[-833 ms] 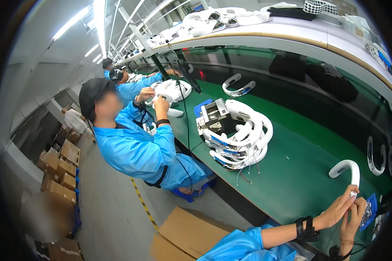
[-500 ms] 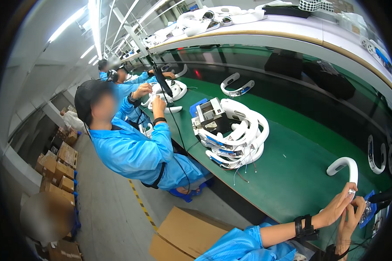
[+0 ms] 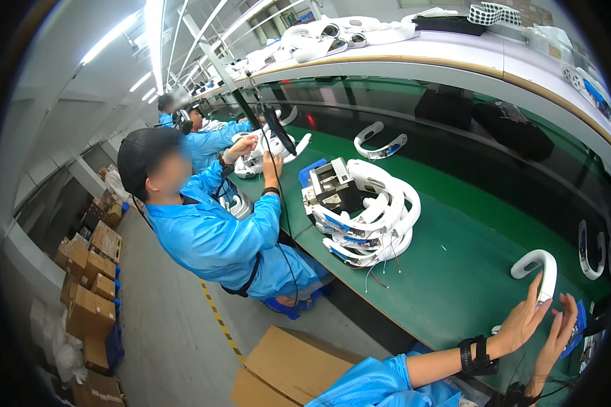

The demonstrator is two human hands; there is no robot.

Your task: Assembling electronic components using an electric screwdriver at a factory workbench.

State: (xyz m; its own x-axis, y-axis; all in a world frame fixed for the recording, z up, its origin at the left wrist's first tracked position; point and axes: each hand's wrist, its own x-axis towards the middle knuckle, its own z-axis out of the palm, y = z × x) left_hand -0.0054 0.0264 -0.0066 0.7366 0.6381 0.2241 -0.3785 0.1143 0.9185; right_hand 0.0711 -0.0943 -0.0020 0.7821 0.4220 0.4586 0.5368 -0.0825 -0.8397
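Note:
At the lower right, my left hand [image 3: 519, 327] grips one arm of a white U-shaped neckband housing [image 3: 547, 266], its thumb and fingers on either side. The curved end of the housing points away over the green bench. My right hand [image 3: 554, 338] is beside it, apart from the housing, with fingers spread and nothing visible in them. Close to the right hand lies a blue item [image 3: 577, 329], partly hidden at the picture's rim. The lower end of the housing is covered by my left hand.
Stacked white neckband housings [image 3: 387, 224] with loose wires stand mid-bench beside a metal fixture [image 3: 332, 183]. Single housings [image 3: 380, 142] lie beyond. A co-worker in blue [image 3: 210, 237] sits at the left. A cardboard box [image 3: 299, 366] is near my arm; a shelf [image 3: 455, 57] runs overhead.
My right hand has drawn away from the housing and its fingers have spread. My left hand's fingers now reach further up the housing. The co-worker's hands have moved right.

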